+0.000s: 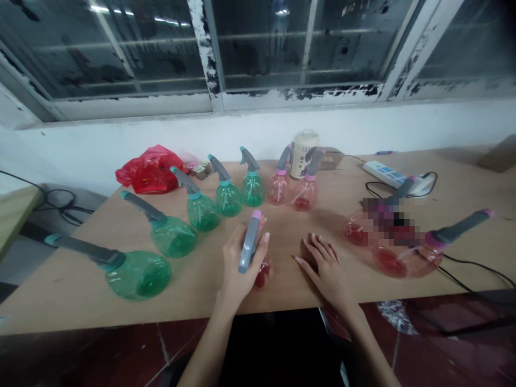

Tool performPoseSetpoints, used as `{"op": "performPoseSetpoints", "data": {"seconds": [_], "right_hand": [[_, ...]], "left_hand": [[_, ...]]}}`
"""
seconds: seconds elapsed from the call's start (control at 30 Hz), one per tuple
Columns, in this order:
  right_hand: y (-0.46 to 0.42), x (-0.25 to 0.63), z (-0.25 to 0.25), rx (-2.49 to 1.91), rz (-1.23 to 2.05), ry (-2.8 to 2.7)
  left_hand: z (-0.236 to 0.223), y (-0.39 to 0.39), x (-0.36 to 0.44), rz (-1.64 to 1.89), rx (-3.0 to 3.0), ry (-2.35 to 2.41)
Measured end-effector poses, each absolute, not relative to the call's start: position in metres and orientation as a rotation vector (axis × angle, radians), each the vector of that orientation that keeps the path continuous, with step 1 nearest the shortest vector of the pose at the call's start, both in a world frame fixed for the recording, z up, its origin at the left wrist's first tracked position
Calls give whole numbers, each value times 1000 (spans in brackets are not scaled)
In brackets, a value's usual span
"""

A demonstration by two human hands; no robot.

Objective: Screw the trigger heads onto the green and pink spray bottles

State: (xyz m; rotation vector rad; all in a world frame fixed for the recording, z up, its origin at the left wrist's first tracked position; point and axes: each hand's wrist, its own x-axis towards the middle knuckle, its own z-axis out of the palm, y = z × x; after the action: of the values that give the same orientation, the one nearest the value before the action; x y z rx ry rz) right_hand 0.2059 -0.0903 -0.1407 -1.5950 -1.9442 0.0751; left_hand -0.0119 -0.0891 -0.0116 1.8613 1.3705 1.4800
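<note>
My left hand (237, 263) is wrapped round the neck of a pink spray bottle (263, 273) near the table's front edge; its grey trigger head with a pink nozzle points away from me. The hand covers part of the bottle. My right hand (325, 270) lies flat on the wooden table (282, 236) to the right, fingers spread, holding nothing. Several green spray bottles (173, 238) stand in a curved row on the left. Behind my hands are two pink spray bottles (304, 193). Two more pink spray bottles (397, 262) stand at the right, one partly blurred out.
A red plastic bag (151, 169) lies at the back left beside small boxes (200, 171). A paper cup (303, 155) stands behind the pink bottles. At the back right lies a white power strip (397, 177) with black cables. A wall with windows borders the table's back.
</note>
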Motion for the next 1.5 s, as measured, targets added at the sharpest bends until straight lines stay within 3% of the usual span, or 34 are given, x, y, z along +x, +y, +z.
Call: {"op": "performPoseSetpoints", "data": {"seconds": [0.63, 1.5], "right_hand": [[-91, 205, -139, -1607, 76, -1948], [-91, 206, -139, -1603, 83, -1952]], "left_hand": [[3, -81, -6, 1289, 1865, 1416], [-13, -86, -13, 1428, 1837, 1326]]}}
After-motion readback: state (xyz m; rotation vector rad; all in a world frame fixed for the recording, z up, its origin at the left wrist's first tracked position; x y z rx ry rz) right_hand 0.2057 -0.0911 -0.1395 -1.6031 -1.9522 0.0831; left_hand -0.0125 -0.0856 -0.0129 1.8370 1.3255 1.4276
